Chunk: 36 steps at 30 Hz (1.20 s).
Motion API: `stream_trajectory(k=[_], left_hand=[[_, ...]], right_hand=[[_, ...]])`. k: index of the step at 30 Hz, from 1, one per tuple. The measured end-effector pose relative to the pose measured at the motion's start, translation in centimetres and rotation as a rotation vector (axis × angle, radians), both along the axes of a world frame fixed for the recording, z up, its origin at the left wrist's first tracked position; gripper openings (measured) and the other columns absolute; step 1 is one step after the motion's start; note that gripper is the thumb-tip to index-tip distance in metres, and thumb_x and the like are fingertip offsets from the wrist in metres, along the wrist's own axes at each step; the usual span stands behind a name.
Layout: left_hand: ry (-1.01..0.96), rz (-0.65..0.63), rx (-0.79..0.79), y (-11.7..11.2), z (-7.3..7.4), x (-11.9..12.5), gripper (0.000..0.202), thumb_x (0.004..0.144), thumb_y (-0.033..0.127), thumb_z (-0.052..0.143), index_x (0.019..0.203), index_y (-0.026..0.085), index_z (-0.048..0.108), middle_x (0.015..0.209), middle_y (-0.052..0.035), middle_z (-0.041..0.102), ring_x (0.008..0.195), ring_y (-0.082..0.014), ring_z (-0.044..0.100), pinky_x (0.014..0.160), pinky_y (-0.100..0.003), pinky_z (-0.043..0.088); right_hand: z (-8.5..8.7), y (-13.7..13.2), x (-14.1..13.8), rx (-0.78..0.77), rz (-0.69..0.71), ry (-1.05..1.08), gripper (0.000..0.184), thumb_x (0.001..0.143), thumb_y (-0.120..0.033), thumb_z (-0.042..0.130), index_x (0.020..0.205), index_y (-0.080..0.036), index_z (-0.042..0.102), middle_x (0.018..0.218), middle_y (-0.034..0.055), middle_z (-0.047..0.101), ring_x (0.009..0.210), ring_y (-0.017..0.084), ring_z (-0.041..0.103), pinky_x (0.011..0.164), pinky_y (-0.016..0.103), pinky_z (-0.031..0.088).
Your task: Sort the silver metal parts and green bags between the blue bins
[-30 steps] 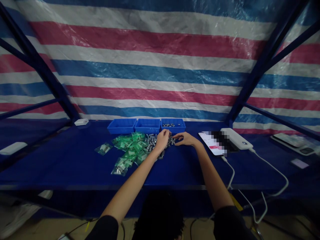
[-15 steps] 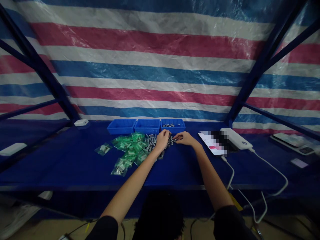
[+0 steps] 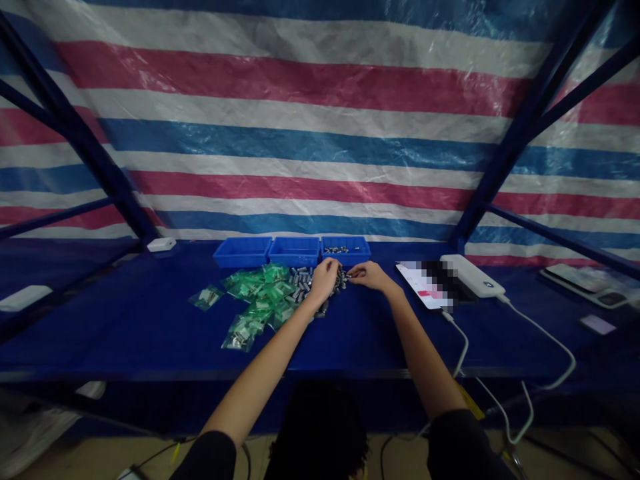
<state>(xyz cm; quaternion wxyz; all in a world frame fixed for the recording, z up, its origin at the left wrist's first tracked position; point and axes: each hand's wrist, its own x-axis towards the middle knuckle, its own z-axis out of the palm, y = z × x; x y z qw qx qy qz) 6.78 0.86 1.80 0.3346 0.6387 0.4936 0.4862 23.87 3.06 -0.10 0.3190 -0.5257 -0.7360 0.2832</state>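
Note:
My left hand (image 3: 325,279) is over a pile of small metal cylinders (image 3: 302,283), its fingers curled; what they hold, if anything, is hidden. At the right edge of the pile my right hand (image 3: 369,275) has its fingers pinched together at the small metal pieces; I cannot make out which piece is between them. Left of the pile lie several clear and green plastic bags (image 3: 257,297) with small parts inside. Just behind the hands, a blue bin (image 3: 346,259) contains some small metal parts.
Two more blue bins (image 3: 243,253) stand in the same row. To the right lie a tablet-like device (image 3: 420,283), partly blurred out, and a white power bank (image 3: 473,275) with white cables (image 3: 463,337). A small white box (image 3: 161,245) sits at the back left. Blue frame posts rise on both sides.
Both hands stay at the pile with almost no movement. The whole view has shifted very slightly; bags and bins are where they were.

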Motion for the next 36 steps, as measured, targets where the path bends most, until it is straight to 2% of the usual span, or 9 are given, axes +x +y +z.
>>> stream_trajectory(k=[4, 11, 17, 22, 26, 31, 36], left_hand=[[-0.005, 0.005, -0.001, 0.0, 0.1, 0.0, 0.024, 0.08, 0.028, 0.04, 0.073, 0.018, 0.06, 0.066, 0.0001, 0.058, 0.065, -0.0133, 0.053, 0.063, -0.024, 0.039], [-0.016, 0.001, 0.008, 0.1, 0.0, 0.0, 0.02, 0.079, 0.03, 0.043, 0.072, 0.017, 0.057, 0.066, 0.0008, 0.055, 0.067, -0.0129, 0.051, 0.065, -0.023, 0.037], [0.024, -0.002, 0.024, -0.1, 0.1, 0.1, 0.027, 0.08, 0.037, 0.044, 0.063, 0.018, 0.05, 0.057, 0.0041, 0.045, 0.06, -0.0111, 0.044, 0.06, -0.023, 0.032], [0.032, -0.028, 0.028, -0.3, 0.3, 0.1, 0.033, 0.081, 0.044, 0.044, 0.063, 0.017, 0.05, 0.057, 0.0043, 0.045, 0.06, -0.0107, 0.043, 0.058, -0.023, 0.03], [0.022, -0.033, 0.035, -0.4, 0.3, 0.0, 0.034, 0.081, 0.044, 0.044, 0.061, 0.017, 0.049, 0.056, 0.0047, 0.042, 0.058, -0.0105, 0.041, 0.058, -0.023, 0.029], [-0.056, -0.044, 0.045, -0.2, 0.2, 0.0, 0.033, 0.083, 0.043, 0.04, 0.068, 0.017, 0.055, 0.061, 0.0022, 0.05, 0.062, -0.0122, 0.045, 0.061, -0.023, 0.032], [-0.137, -0.042, 0.032, 0.4, 0.0, 0.0, 0.036, 0.083, 0.041, 0.039, 0.065, 0.016, 0.057, 0.061, -0.0008, 0.055, 0.062, -0.014, 0.048, 0.064, -0.025, 0.037]], right_hand=[[0.2, -0.1, 0.0, 0.009, -0.03, -0.023, 0.017, 0.063, -0.03, 0.07, 0.077, -0.02, 0.073, 0.072, 0.0038, 0.072, 0.067, 0.017, 0.065, 0.059, 0.024, 0.048], [1.0, -0.6, -0.4, 0.055, -0.039, -0.034, 0.017, 0.066, -0.03, 0.067, 0.078, -0.02, 0.073, 0.074, 0.0045, 0.072, 0.069, 0.018, 0.066, 0.062, 0.025, 0.048], [2.5, -1.4, -1.3, 0.149, -0.074, 0.135, 0.023, 0.067, -0.033, 0.065, 0.081, -0.015, 0.072, 0.075, 0.0054, 0.071, 0.066, 0.017, 0.065, 0.063, 0.025, 0.049], [2.6, -1.3, -1.9, 0.173, -0.014, 0.286, 0.026, 0.067, -0.034, 0.066, 0.083, -0.014, 0.07, 0.079, 0.0068, 0.071, 0.07, 0.017, 0.065, 0.068, 0.027, 0.051], [2.9, -1.5, -2.4, 0.182, 0.017, 0.311, 0.027, 0.067, -0.034, 0.065, 0.084, -0.013, 0.07, 0.079, 0.0068, 0.07, 0.067, 0.016, 0.064, 0.065, 0.028, 0.05], [3.4, -1.8, -3.0, 0.137, 0.051, 0.414, 0.032, 0.066, -0.037, 0.067, 0.087, -0.013, 0.071, 0.08, 0.0071, 0.071, 0.065, 0.016, 0.063, 0.064, 0.028, 0.05], [3.5, -1.7, -3.8, 0.059, 0.019, 0.602, 0.035, 0.06, -0.041, 0.071, 0.083, -0.014, 0.07, 0.079, 0.0068, 0.071, 0.073, 0.018, 0.065, 0.074, 0.032, 0.05]])
